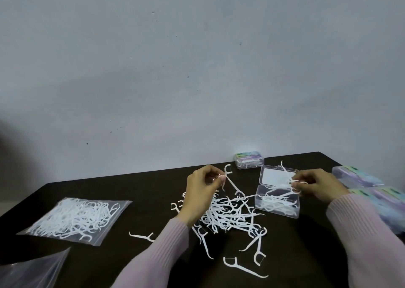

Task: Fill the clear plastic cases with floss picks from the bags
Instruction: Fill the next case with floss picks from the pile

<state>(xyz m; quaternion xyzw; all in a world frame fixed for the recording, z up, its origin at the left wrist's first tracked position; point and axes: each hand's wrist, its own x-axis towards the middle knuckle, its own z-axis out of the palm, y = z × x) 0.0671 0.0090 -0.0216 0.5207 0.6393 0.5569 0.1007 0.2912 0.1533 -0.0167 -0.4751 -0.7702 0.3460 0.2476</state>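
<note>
Left hand [200,187] is pinching a floss pick [228,171] above the loose pile of picks [228,213] lying mid-table; fingers curled, the pick's head standing up past the fingertips. Right hand [315,184] is gripping a few picks [291,181] over the open clear case [277,202], which is sitting right of the pile and already holding some picks. A full zip bag [74,218] is lying at left, well apart. A closed filled case [249,160] is resting at the far edge of the dark table [135,191]. More cases [370,191] are stacking at far right, blurred.
</note>
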